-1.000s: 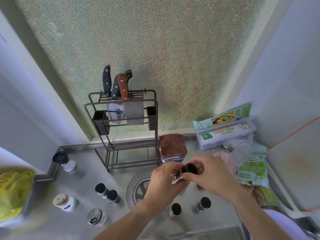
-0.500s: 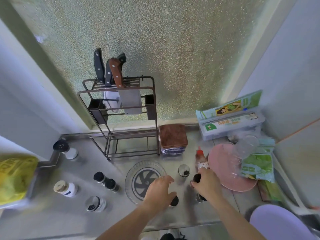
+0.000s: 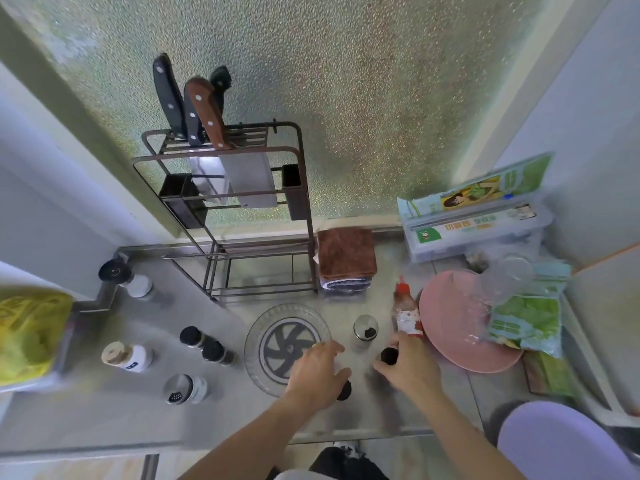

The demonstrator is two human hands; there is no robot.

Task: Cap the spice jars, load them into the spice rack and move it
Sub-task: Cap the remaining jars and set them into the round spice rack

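Observation:
My right hand (image 3: 410, 370) is closed around a small black-capped spice jar (image 3: 389, 355) low over the steel counter. My left hand (image 3: 317, 372) lies palm down with its fingers stretched forward, and its thumb is beside another black-capped jar (image 3: 345, 390) that stands on the counter. An uncapped glass jar (image 3: 365, 328) with dark contents stands just beyond my hands. The brown wire spice rack (image 3: 242, 237) stands at the back against the window, its lower shelf bare and knives (image 3: 194, 105) in its top. Two more black-capped jars (image 3: 202, 344) stand to the left.
A round glass lid (image 3: 256, 341) lies by my left hand. A shaker (image 3: 184, 389), a white cork-topped jar (image 3: 127, 356) and a black-topped bottle (image 3: 125, 278) stand left. A red sauce bottle (image 3: 404, 311), a pink plate (image 3: 450, 327), a brown cloth (image 3: 347, 252) and packets (image 3: 526, 320) crowd the right.
Both hands have come down from chest height, where they held one jar and its cap together, to the counter. They have separated, each now by its own jar.

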